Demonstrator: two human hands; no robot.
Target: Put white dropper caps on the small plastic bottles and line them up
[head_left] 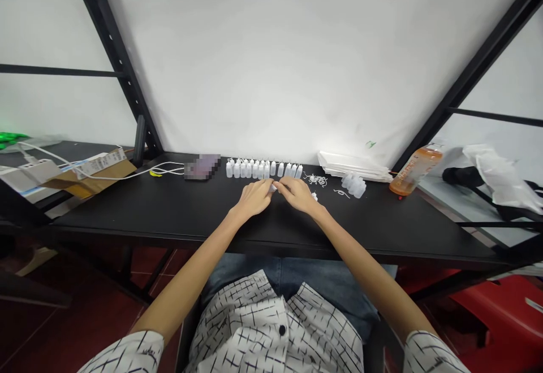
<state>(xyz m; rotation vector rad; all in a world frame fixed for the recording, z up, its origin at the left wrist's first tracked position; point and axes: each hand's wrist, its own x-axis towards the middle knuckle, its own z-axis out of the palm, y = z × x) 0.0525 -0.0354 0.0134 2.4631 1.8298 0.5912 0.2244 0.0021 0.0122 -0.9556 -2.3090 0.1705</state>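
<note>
Over the middle of the black table my left hand [255,196] is closed around a small white dropper bottle [272,188], mostly hidden by the fingers. My right hand [298,193] meets it there, thumb and fingers pinched at the same bottle; the exact part they grip is covered. Behind the hands stands a row of small white dropper bottles [255,169] with pointed tops, upright and close together. A pile of thin white curly pieces [316,179] lies right of the row. Small white parts [314,196] sit beside my right wrist.
Several clear bottles without tops [354,185] are grouped on the right, near a loose white strip [341,193]. White flat packs [354,167] lie against the wall. An orange bottle [416,170] stands at the right end. Left are a phone [202,167], a white cable [167,168] and a cardboard box [91,178].
</note>
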